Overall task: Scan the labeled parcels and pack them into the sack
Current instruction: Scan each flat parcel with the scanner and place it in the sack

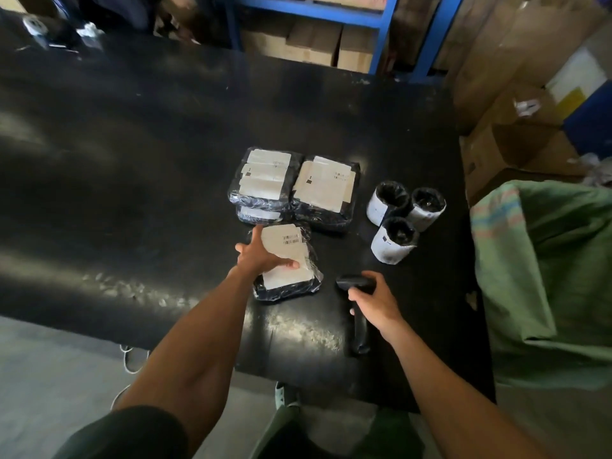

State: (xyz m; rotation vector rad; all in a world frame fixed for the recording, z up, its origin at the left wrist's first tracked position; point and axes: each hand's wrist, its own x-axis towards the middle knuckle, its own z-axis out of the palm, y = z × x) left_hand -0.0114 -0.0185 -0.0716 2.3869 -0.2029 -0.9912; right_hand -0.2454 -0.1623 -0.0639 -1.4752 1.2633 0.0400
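Observation:
A flat black-wrapped parcel [291,260] with a white barcode label lies on the black table [132,160]. My left hand [261,256] rests on its label, thumb across the paper and fingers spread over the far left edge. My right hand [374,299] grips a black handheld scanner [356,306], its head pointing left toward that parcel. Behind lie two stacks of similar flat parcels, the left stack [261,187] and the right stack [326,193]. Three labeled black rolls [402,220] stand upright to the right. A green woven sack [546,276] hangs open beside the table's right edge.
Cardboard boxes [516,147] crowd the floor behind the sack. A blue shelf frame [381,31] with more boxes stands beyond the table's far edge. Small items [59,31] sit at the far left corner. Grey floor shows at the lower left.

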